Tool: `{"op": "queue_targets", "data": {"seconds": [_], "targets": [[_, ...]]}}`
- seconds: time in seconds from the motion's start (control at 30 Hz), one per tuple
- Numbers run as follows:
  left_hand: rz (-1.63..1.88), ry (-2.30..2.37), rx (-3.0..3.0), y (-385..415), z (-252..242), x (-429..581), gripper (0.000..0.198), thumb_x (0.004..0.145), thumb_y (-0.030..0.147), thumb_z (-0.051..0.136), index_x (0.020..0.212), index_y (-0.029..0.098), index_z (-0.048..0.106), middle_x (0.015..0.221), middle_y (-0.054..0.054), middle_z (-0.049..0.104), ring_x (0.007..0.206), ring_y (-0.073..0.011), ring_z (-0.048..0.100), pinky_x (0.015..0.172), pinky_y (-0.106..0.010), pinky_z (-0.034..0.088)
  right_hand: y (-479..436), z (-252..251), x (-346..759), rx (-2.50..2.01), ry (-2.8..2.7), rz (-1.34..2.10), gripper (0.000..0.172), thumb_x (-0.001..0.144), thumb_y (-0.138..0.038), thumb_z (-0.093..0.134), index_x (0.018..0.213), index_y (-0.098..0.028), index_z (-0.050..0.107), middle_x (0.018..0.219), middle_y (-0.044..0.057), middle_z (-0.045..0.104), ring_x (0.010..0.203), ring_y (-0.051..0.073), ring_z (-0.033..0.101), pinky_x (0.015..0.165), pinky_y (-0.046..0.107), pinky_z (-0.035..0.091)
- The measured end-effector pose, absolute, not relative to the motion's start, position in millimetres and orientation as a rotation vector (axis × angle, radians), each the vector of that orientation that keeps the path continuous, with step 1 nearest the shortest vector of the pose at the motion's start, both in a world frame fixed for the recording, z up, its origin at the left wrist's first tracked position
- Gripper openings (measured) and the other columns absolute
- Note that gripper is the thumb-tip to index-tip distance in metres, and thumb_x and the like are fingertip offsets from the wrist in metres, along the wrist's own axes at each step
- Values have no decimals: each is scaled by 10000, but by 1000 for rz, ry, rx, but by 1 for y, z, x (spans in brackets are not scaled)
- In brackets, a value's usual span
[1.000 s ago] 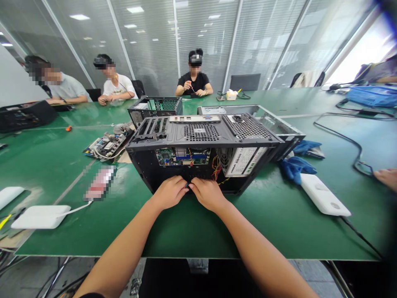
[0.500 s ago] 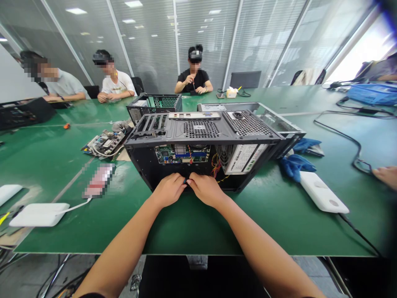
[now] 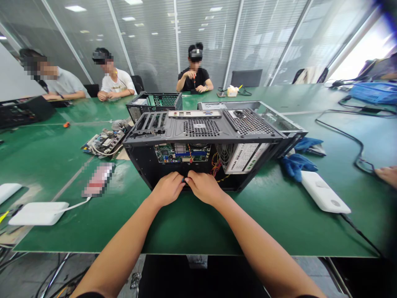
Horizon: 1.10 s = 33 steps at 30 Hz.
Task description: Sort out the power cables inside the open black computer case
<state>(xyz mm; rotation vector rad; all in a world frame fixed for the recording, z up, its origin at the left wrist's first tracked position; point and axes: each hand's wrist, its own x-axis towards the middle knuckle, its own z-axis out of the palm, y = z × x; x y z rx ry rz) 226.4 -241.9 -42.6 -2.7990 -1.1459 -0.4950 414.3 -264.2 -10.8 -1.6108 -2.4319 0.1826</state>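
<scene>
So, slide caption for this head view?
Left hand and right hand together at an open black metal computer case on a green table.

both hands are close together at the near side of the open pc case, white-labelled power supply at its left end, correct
Not left: the head view shows the white-labelled power supply at the right end of the open PC case. The left hand and right hand are close together at its near side.
</scene>
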Motion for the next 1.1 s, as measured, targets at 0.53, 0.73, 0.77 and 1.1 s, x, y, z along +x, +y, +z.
{"op": "queue_targets", "data": {"seconds": [0.53, 0.73, 0.77, 1.1], "targets": [[-523, -1112, -2840, -244, -41, 226, 300, 984, 342, 368, 848, 166, 569, 842, -62, 556, 766, -171, 533, 699, -309, 461, -267, -33, 423, -1485, -2398, 47, 327, 1005, -359, 311, 930, -189, 580, 798, 57, 696, 692, 180, 643, 589, 271, 334], [-549, -1121, -2873, -246, -39, 228, 293, 977, 326, 360, 856, 162, 571, 831, -66, 556, 754, -172, 526, 700, -315, 467, -268, -35, 423, -1462, -2368, 89, 305, 999, -346, 329, 973, -180, 584, 838, 67, 699, 728, 184, 650, 627, 275, 370], [-554, -1122, -2882, -246, -39, 228, 293, 977, 327, 359, 858, 162, 570, 828, -65, 555, 750, -171, 526, 700, -314, 467, -268, -36, 423, -1445, -2357, 101, 292, 994, -353, 345, 1002, -179, 581, 859, 69, 701, 743, 185, 652, 637, 276, 378], [-573, -1124, -2912, -245, -39, 226, 277, 982, 339, 369, 896, 166, 567, 841, -60, 562, 766, -172, 542, 707, -306, 468, -267, -39, 424, -1402, -2347, 95, 306, 1003, -322, 324, 966, -172, 588, 853, 72, 689, 760, 181, 638, 677, 277, 392]]}}
